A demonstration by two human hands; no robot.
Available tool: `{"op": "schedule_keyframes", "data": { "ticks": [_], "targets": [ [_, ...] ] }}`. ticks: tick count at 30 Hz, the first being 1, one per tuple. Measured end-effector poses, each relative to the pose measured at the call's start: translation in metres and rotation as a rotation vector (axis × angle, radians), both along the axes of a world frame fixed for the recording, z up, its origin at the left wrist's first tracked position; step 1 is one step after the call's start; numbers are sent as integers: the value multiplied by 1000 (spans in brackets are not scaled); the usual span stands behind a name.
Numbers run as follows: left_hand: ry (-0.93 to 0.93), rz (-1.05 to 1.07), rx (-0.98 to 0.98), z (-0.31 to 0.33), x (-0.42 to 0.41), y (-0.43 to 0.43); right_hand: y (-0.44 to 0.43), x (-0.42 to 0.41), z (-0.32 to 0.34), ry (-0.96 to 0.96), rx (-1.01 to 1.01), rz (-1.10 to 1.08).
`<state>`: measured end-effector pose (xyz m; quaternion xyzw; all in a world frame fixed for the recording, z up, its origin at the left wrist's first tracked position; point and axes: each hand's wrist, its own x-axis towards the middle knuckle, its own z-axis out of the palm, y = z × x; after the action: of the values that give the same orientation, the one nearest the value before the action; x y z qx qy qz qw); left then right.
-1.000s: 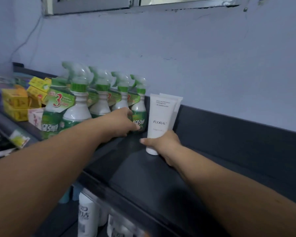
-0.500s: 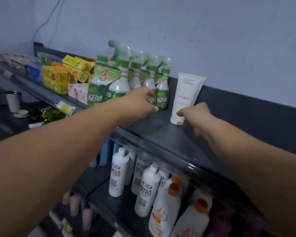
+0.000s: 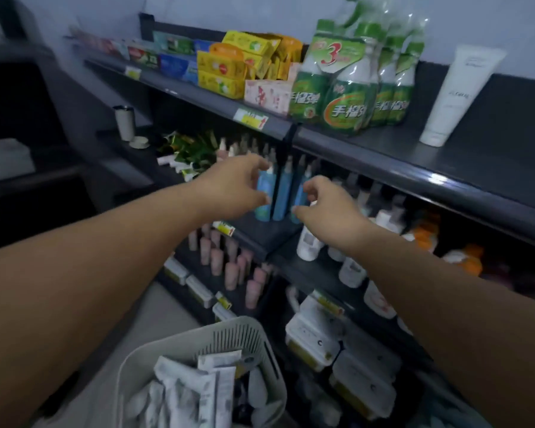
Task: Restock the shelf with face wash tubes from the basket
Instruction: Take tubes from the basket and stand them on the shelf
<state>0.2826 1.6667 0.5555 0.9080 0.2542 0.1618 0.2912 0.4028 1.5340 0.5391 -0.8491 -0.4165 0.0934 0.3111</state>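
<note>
Head view: basket [image 3: 254,338] sitting low centre, holding heap of white tubes [image 3: 195,387] lying jumbled. One tube [image 3: 459,94] standing cap-down on top shelf [image 3: 368,156], long axis near upright, leaning right, beside sprays [image 3: 352,88]. Left hand [image 3: 232,188] and right hand [image 3: 328,205] hanging mid-air, fingers loosely spread, grasping nothing.

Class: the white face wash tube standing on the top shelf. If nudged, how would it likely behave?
The white face wash tube stands cap-down, leaning, on the top shelf; its narrow base suggests it tips easily. Probably soft plastic, yielding when squeezed. Flattened at the top, it likely won't roll far.
</note>
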Motion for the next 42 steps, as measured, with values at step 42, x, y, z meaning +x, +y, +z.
{"op": "schedule_keyframes", "data": {
  "ticks": [42],
  "targets": [
    [953,344,-227,-516,-117,1,46,-115,-511,751,-642,-34]
  ]
}}
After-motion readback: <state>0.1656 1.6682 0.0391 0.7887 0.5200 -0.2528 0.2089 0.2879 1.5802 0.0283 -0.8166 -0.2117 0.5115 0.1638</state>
